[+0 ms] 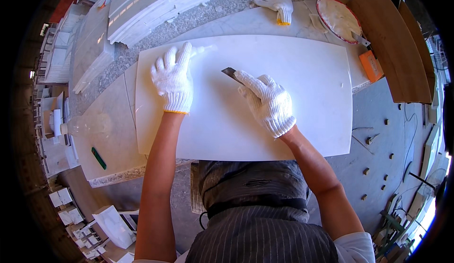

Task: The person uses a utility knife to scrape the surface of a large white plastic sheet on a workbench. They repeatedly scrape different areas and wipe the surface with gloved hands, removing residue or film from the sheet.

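Note:
Both of my hands wear white knitted gloves over a smooth white slab lying flat in front of me. Near the slab's far left corner is my left hand, its fingers curled around a small whitish bottle with a narrow nozzle. The nozzle points right, and the bottle's body is mostly hidden by the glove. My right hand grips a scraper over the middle of the slab. Its short dark blade sticks out to the upper left, while the handle is covered by my fingers.
Beyond the slab lie a spare glove and a red-rimmed tub of white paste. An orange box and a cardboard box stand right. Stacked stone slabs, a clear bottle and a green cutter are left.

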{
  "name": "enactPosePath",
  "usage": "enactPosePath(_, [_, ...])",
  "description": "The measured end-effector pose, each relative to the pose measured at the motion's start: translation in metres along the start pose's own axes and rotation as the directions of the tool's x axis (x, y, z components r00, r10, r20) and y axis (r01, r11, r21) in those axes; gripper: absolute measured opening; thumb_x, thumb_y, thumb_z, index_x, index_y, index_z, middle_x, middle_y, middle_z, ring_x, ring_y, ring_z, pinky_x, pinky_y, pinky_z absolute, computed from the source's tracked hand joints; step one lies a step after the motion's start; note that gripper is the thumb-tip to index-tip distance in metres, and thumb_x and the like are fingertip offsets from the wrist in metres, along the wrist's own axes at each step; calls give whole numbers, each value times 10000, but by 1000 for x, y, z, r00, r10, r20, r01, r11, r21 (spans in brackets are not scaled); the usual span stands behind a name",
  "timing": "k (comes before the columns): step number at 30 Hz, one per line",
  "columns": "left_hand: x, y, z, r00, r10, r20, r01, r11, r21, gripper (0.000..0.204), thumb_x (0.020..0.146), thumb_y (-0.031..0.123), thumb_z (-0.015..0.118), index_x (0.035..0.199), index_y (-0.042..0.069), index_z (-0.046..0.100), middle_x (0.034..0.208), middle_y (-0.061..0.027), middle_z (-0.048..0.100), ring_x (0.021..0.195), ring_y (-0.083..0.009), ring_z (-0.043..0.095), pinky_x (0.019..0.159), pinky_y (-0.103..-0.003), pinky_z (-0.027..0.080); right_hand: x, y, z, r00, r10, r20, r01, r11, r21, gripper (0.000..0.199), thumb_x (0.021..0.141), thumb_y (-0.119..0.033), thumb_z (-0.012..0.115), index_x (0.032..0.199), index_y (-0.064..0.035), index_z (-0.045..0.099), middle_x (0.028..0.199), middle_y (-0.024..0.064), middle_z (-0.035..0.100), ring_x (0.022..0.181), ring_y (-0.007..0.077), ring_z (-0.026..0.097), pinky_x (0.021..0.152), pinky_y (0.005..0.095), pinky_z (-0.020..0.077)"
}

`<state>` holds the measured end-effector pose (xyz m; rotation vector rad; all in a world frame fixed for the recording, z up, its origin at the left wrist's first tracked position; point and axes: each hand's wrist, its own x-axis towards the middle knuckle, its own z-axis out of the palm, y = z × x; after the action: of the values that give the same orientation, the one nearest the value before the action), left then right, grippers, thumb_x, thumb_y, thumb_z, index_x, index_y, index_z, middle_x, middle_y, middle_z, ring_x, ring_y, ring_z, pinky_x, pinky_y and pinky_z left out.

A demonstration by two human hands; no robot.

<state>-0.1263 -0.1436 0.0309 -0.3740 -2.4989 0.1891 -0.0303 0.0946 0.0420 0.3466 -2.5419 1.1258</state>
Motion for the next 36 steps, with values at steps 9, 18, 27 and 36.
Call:
enactPosePath(9, [0, 0, 0, 1000, 14, -3, -14, 999, 33, 411, 904, 186, 626, 1301, 291, 658, 1173, -30, 652, 995, -279, 620, 861, -446, 466, -1, 1, 2, 1000, 5, 3, -5, 1000, -2, 389, 907, -180, 707, 1292, -137, 671, 768, 120, 623, 552, 281, 611, 501, 383, 515])
enactPosePath(18, [1, -1, 2, 999, 33, -29, -32, 999, 37, 408, 892, 182, 634, 1285, 286, 669, 1157, -31, 656, 962, -275, 627, 826, -445, 472, -1, 2, 2, 1000, 0, 1, 0, 1000, -1, 388, 906, -185, 710, 1288, -130, 673, 769, 118, 629, 550, 269, 614, 493, 376, 513])
enactPosePath(27, [1, 0, 1, 999, 33, -30, -32, 999, 22, 410, 892, 170, 630, 1286, 281, 668, 1150, -38, 658, 959, -280, 627, 827, -443, 472, -1, 0, 1, 1000, 9, 7, -9, 1000, 1, 376, 919, -186, 698, 1288, -121, 672, 759, 126, 633, 550, 273, 615, 500, 376, 515])
enactPosePath(36, [1, 1, 1, 999, 28, -23, -27, 999, 36, 404, 890, 174, 629, 1275, 288, 674, 1153, -36, 660, 946, -279, 629, 818, -441, 477, -1, 0, 0, 999, 20, 25, -20, 1000, 3, 381, 919, -187, 698, 1292, -118, 670, 755, 127, 632, 542, 272, 602, 495, 372, 508])
